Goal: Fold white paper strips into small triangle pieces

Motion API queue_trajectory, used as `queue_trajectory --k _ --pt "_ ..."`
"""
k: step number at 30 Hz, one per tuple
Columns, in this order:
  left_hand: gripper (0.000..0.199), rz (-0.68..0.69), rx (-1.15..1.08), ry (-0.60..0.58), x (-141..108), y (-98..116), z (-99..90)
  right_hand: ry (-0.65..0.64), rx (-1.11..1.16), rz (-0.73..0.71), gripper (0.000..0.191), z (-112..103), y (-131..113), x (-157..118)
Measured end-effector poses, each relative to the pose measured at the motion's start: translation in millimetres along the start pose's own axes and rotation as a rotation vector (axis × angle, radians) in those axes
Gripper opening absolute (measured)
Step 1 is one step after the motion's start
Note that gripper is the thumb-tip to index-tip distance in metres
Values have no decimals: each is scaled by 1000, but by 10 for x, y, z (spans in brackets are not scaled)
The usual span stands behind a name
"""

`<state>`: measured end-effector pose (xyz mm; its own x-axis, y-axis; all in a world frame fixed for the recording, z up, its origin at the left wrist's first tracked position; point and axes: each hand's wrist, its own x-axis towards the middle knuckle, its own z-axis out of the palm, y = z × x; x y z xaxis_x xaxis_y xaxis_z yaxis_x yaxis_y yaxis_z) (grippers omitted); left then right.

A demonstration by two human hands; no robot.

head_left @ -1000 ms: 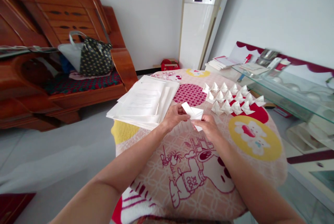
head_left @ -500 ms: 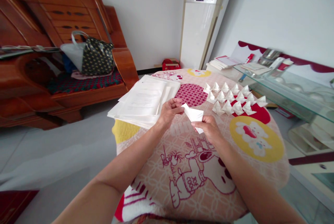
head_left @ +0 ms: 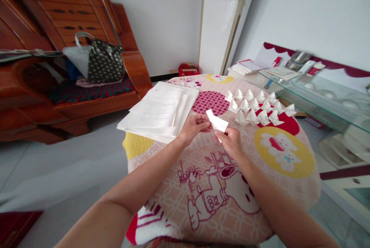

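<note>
A small piece of folded white paper (head_left: 218, 123) is held up over the table between both hands. My right hand (head_left: 231, 140) pinches its lower right part between thumb and fingers. On the other side, my left hand (head_left: 196, 126) has its fingers closed at the paper's left edge; the fingertips are partly hidden. Beyond my right hand, several folded white paper boats (head_left: 254, 105) stand in rows on the cloth. To the left of my left hand lies a stack of white sheets (head_left: 158, 109), the top one printed.
A patterned pink tablecloth (head_left: 173, 194) covers the round table. On the right is a glass shelf (head_left: 326, 101) with papers and a metal container. A wooden bench (head_left: 115, 86) with a dotted bag (head_left: 104, 61) stands at left, and a white cabinet-like unit (head_left: 216, 28) behind.
The folded paper has turned and risen slightly, and its narrow end now points up more. My left hand has shifted right and down, closer to my right hand.
</note>
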<state>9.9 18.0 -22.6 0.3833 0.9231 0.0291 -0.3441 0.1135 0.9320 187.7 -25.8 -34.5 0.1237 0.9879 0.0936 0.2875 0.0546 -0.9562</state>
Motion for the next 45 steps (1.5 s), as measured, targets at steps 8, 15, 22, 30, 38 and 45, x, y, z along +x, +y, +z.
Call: queue_trajectory --k 8,15,22,30,38,45 --pt "39 6 40 -29 13 -37 6 -72 -1 10 35 20 45 14" --pt "34 23 119 0 30 -57 0 -53 -85 -153 34 -42 -46 -13" --pt "27 6 99 9 16 -50 0 137 -23 -207 43 -101 -44 13" --pt "32 -15 55 -8 5 -40 -13 92 11 -142 40 -108 -35 14" --pt "47 -33 40 -25 -16 0 23 52 -173 -244 47 -95 -41 -18" --pt "45 41 47 -64 -36 35 31 -42 -306 -381 49 -115 -121 -61"
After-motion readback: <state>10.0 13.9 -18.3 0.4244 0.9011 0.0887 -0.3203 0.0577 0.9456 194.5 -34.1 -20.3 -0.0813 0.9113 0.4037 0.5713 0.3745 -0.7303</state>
